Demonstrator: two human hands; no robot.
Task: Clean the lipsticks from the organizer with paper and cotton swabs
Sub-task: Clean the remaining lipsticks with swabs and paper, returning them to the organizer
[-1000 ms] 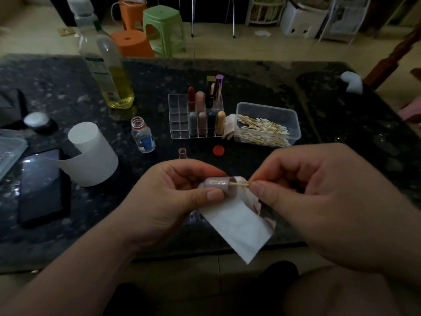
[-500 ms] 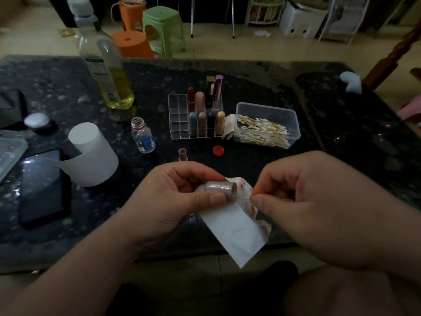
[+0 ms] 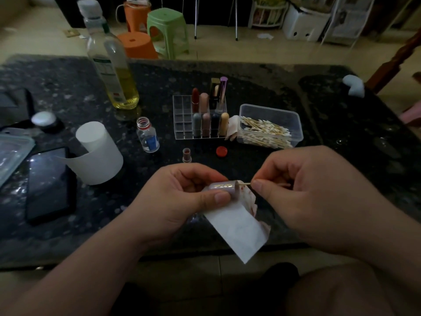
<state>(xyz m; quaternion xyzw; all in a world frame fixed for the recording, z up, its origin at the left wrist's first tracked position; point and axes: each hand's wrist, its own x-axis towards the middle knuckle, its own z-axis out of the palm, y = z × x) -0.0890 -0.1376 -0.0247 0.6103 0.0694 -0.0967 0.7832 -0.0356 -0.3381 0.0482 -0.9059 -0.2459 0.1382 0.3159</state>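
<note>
Now I am watching over the near edge of the table (image 3: 319,92), well short of the organizer (image 3: 182,115). The left hand (image 3: 182,197) is gripping the lipstick cap (image 3: 222,187) with stained paper (image 3: 239,226), and the right hand (image 3: 319,197) is pinching the cotton swab (image 3: 245,184) entering its mouth. Twisting slowly along the inner wall seems best. The swab's stick is showing again, unlike before.

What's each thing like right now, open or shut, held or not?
Left hand: holds purple tube and paper.
Right hand: pinches cotton swab.
Purple tube: held sideways, swab at its end.
Paper: stained red.
Small bottle: uncapped.
Swab box: open.
Oil bottle: upright, part full.
</note>
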